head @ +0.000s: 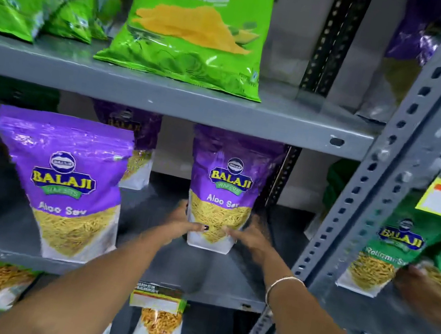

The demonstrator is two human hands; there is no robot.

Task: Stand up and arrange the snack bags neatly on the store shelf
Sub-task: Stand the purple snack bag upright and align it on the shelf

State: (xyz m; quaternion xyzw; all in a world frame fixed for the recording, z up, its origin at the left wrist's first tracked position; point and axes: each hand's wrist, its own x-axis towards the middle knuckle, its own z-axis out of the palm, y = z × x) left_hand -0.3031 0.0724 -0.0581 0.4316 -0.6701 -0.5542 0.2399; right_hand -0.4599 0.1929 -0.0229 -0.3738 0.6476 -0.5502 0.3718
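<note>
both hands, left hand [182, 223] and right hand [250, 236], are clamped round the bottom of an upright purple bag [223, 187], another purple bag [64, 184] off to the left of it

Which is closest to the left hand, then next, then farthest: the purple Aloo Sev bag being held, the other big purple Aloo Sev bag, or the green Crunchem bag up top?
From the left hand:
1. Held Aloo Sev bag, touching it, middle shelf.
2. Other Aloo Sev bag, standing to the left on the same shelf.
3. Green Crunchem bag, up on the shelf above.
</note>
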